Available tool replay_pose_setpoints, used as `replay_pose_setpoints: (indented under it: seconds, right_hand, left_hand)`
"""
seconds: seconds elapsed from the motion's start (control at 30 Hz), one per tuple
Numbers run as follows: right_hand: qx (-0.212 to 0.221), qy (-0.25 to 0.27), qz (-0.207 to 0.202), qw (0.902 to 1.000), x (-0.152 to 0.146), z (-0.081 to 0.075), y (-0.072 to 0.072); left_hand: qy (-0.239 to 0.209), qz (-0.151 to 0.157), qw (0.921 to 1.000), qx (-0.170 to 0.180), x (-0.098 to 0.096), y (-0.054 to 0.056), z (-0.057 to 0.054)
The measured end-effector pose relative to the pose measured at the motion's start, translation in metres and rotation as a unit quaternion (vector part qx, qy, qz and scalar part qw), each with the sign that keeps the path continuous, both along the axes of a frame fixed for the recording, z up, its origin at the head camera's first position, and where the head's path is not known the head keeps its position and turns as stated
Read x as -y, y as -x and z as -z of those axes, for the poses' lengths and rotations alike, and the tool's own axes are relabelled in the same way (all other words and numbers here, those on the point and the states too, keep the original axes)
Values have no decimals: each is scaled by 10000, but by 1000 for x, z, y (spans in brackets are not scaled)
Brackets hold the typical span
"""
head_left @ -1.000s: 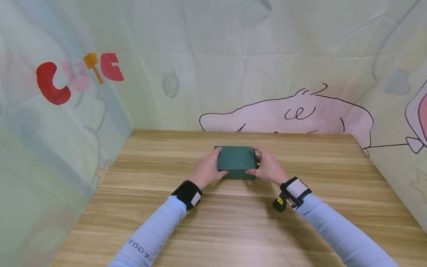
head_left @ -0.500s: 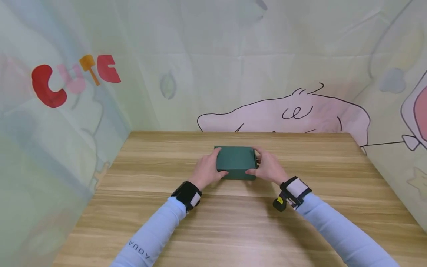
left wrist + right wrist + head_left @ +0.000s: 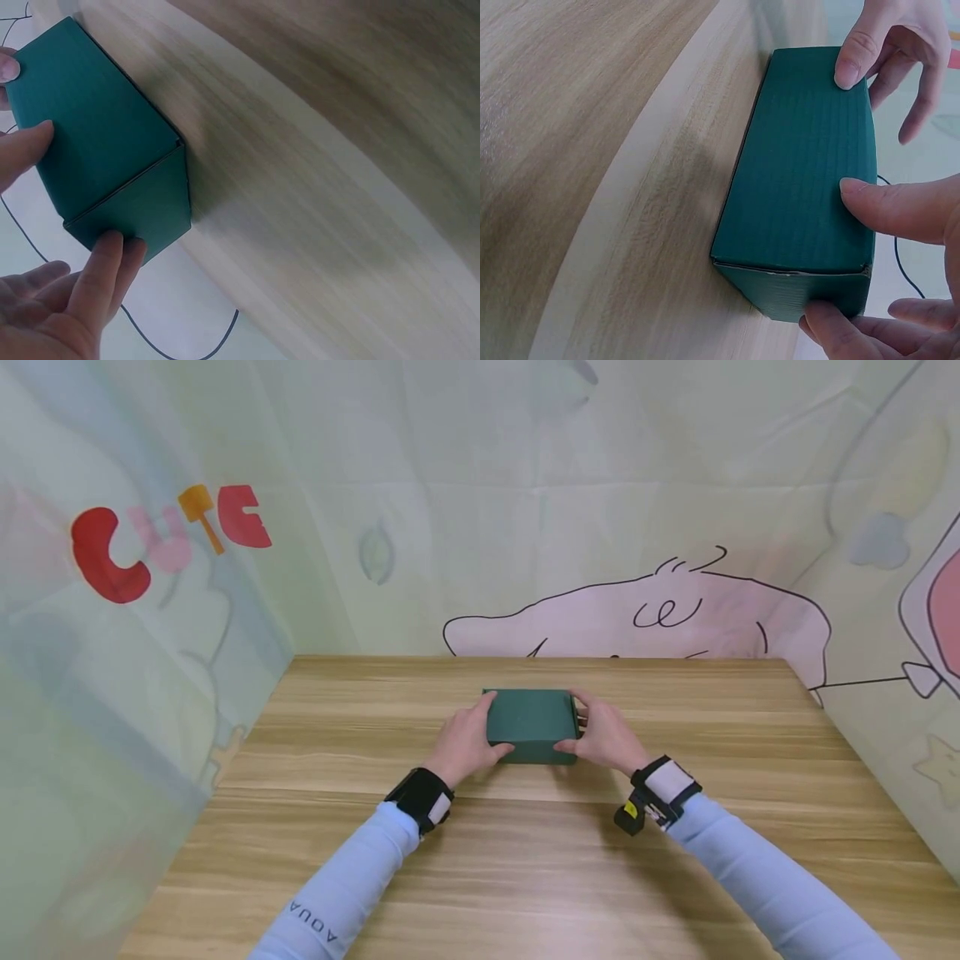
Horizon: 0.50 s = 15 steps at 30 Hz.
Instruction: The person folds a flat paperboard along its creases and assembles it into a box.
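Note:
A dark green cardboard box (image 3: pixel 532 714) with its lid down rests on the wooden table, its long side toward me. My left hand (image 3: pixel 465 741) holds its left end. In the left wrist view the left thumb lies on the long front face of the box (image 3: pixel 97 112), while two fingertips touch the end panel. My right hand (image 3: pixel 609 739) grips the opposite end, thumb on the front face and fingers against the end panel of the box (image 3: pixel 802 165) in the right wrist view. The far side of the box is hidden.
The wooden table (image 3: pixel 337 852) reaches back to a cloth backdrop (image 3: pixel 525 510) printed with cartoon shapes and letters. Cloth also hangs along the left and right sides. A black camera band (image 3: pixel 423 797) sits on the left wrist, and another band (image 3: pixel 666 787) on the right.
The head view has shifted slightly. Both hands keep their places at the ends of the box, which has not visibly moved.

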State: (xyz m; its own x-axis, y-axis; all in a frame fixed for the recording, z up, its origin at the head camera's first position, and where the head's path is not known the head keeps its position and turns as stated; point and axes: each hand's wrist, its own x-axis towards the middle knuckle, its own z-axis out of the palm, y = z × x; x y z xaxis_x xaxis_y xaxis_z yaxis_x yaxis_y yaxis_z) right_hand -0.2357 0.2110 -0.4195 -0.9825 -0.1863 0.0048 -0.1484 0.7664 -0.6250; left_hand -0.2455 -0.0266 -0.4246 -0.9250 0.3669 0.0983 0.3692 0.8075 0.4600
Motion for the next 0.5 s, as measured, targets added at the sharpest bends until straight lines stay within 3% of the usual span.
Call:
replay_pose_setpoints:
  seconds: [0.3, 0.4, 0.5]
  right_hand:
    - [75, 57, -114, 9999, -3, -5, -1]
    - [-9, 92, -61, 9999, -7, -11, 0]
    - [-380, 146, 99, 9991, -12, -18, 3]
  left_hand:
    - [-149, 19, 9999, -7, 3, 2, -2]
    - [-181, -28, 9998, -70, 6, 6, -8]
    - [-134, -73, 9995, -264, 11, 12, -19]
